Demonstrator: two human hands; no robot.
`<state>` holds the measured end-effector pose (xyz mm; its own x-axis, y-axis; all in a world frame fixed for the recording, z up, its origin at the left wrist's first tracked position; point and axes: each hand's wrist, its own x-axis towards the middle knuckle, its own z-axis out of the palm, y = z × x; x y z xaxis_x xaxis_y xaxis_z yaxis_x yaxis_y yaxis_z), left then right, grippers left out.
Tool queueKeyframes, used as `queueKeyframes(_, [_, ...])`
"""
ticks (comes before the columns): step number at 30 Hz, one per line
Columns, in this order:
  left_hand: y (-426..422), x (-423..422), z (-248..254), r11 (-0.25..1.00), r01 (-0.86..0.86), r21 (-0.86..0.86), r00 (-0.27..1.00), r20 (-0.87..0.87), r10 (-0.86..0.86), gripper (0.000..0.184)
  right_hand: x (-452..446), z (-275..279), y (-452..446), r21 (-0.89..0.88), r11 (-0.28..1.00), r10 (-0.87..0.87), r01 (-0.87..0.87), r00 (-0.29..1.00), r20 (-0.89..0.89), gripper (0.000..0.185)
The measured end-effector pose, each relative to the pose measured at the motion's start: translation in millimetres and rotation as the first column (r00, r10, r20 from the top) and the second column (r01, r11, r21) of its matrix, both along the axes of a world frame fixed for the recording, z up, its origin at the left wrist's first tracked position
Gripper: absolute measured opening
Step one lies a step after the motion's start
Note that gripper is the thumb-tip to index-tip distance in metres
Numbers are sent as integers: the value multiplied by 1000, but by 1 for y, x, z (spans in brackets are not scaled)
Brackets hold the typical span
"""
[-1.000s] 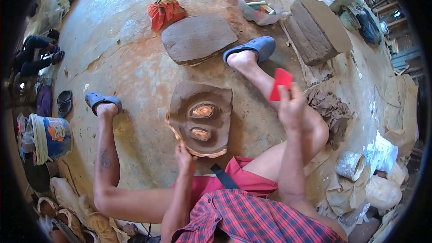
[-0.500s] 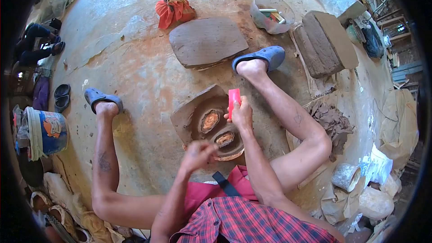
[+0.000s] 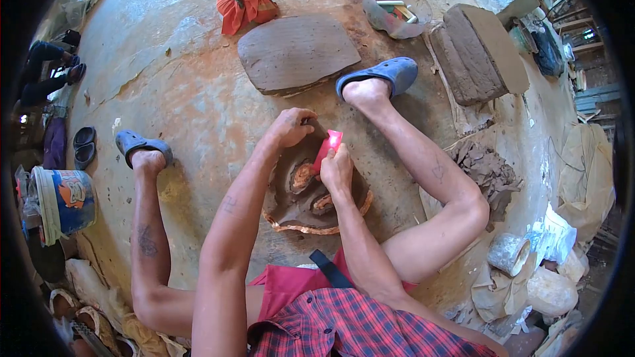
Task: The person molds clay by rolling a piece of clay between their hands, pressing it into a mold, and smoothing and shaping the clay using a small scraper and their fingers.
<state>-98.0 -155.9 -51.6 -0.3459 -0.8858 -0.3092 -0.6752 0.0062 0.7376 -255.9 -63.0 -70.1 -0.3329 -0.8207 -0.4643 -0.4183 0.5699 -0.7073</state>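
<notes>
Between my legs a brown clay slab on a mould point(image 3: 291, 208) lies on the floor, with two oval openings that show orange material and a ragged orange lower rim. My right hand point(image 3: 336, 168) grips a thin red scraper point(image 3: 327, 147) over the slab's right part, beside the openings. At the slab's upper left edge is my left hand point(image 3: 291, 127), its fingers bent towards the clay. What its fingertips touch, if anything, is too small to tell. The slab's upper part is partly hidden by my hands.
Ahead lie a flat clay slab point(image 3: 297, 53), a red cloth bundle point(image 3: 245, 10) and a clear tub with tools point(image 3: 395, 10). A large clay block point(image 3: 473, 56) and clay scraps point(image 3: 486, 172) are on the right. A bucket point(image 3: 65, 201) stands left; a person's legs point(image 3: 53, 73) show far left.
The slab has turned. My left hand has let go of its lower edge and moved up to its upper edge. My right hand has brought the red scraper left, over the clay.
</notes>
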Motion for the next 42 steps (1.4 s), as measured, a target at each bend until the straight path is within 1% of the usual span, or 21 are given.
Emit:
queueKeyframes(2, [2, 1, -6, 1000, -12, -15, 999, -44, 11, 40, 0, 4, 1, 40, 998, 39, -38, 999, -18, 28])
queueKeyframes(3, [3, 1, -5, 999, -24, -37, 996, -83, 21, 37, 0, 8, 2, 5, 997, 78, -78, 996, -42, 29])
queueKeyframes(4, [4, 2, -5, 999, -29, -33, 996, -85, 26, 37, 1, 10, 3, -28, 993, 117, -119, 991, -66, 31])
queueKeyframes(6, [5, 3, -5, 998, -59, 20, 991, -120, 61, 36, 2, 8, 2, 7, 993, 116, -116, 993, -37, 31])
queueKeyframes(8, [4, 3, -8, 997, -69, 24, 987, -144, 72, 37, 1, 5, 3, 45, 992, 118, -117, 993, -11, 32])
queueKeyframes(10, [5, 3, -13, 996, -81, 23, 982, -167, 84, 37, 3, 12, 3, 8, 991, 131, -131, 988, -76, 32])
queueKeyframes(14, [5, 3, -10, 995, -98, 21, 973, -209, 100, 36, 2, 6, 4, 18, 991, 130, -129, 990, -48, 32])
queueKeyframes(16, [5, 3, -9, 994, -105, 35, 971, -210, 110, 35, 4, 14, 7, -81, 987, 135, -138, 990, -53, 31])
queueKeyframes(19, [4, 4, -18, 992, -109, 69, 965, -231, 122, 34, 5, 9, 10, -111, 982, 144, -150, 988, -59, 27])
queueKeyframes(21, [3, 4, -24, 993, -105, 60, 948, -297, 118, 34, 6, 9, 11, -114, 982, 147, -153, 987, -59, 27])
queueKeyframes(23, [4, 5, -27, 994, -102, 42, 946, -304, 110, 34, 9, 12, 10, -118, 980, 152, -158, 987, -57, 28])
queueKeyframes(25, [3, 6, -20, 995, -96, 23, 944, -314, 98, 33, 10, 13, 9, -89, 980, 168, -177, 981, -100, 26])
queueKeyframes(27, [5, 5, -18, 988, -105, 118, 939, -315, 137, 32, 11, 12, 9, -111, 974, 189, -198, 978, -84, 26])
queueKeyframes(28, [5, 5, -19, 987, -106, 117, 938, -317, 138, 32, 12, 12, 8, -136, 967, 209, -216, 976, -63, 26])
queueKeyframes(29, [5, 6, -20, 992, -93, 90, 931, -345, 119, 31, 13, 12, 7, -137, 966, 211, -218, 975, -64, 26])
queueKeyframes(31, [5, 9, -21, 994, -86, 63, 923, -372, 103, 30, 17, 15, 4, -49, 955, 283, -292, 950, -132, 25])
queueKeyframes(33, [4, 10, -23, 974, -59, 219, 831, -530, 169, 28, 17, 20, 0, -33, 943, 325, -330, 939, -108, 26])
queueKeyframes(35, [3, 12, -28, 969, -55, 242, 803, -566, 187, 28, 14, 27, -3, -10, 930, 365, -367, 927, -86, 27])
queueKeyframes(37, [3, 13, -30, 963, -49, 264, 773, -601, 204, 28, 14, 43, -7, 26, 888, 460, -459, 887, -38, 29])
queueKeyframes(40, [7, 17, -27, 952, -63, 299, 738, -628, 247, 29, 16, 36, -9, 72, 882, 471, -466, 877, -93, 30])
queueKeyframes(42, [10, 18, -22, 953, -98, 287, 651, -706, 279, 29, 17, 36, -11, 97, 864, 502, -494, 859, -100, 30])
